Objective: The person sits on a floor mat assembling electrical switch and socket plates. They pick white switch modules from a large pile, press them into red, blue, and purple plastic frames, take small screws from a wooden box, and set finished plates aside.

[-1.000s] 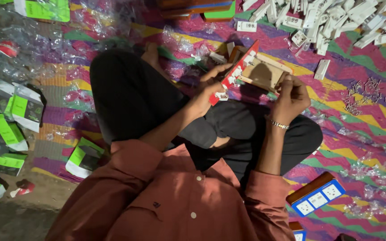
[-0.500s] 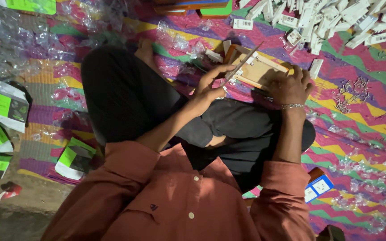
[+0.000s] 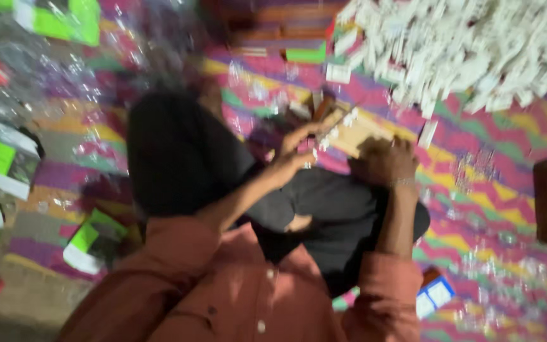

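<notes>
Colourful zigzag matting (image 3: 489,209) covers the floor under a seated person in a rust shirt, the whole view blurred. Near frame centre, the left hand (image 3: 295,152) pinches a thin strip-like piece between curled fingers, while the right hand (image 3: 384,161) presses closed onto a tan cardboard box (image 3: 356,130); its contents are unclear. Farther, at upper right, lies a heap of small white packets (image 3: 470,44).

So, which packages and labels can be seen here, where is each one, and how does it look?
Heap of small white boxes: top right on the patterned mat, blurred.
Green and white cartons: left edge, flat, scattered.
Green and white carton: lower left, beside the knee.
Tan flat box: between the left hand and the right hand.
Blue card with white squares: lower right.
</notes>
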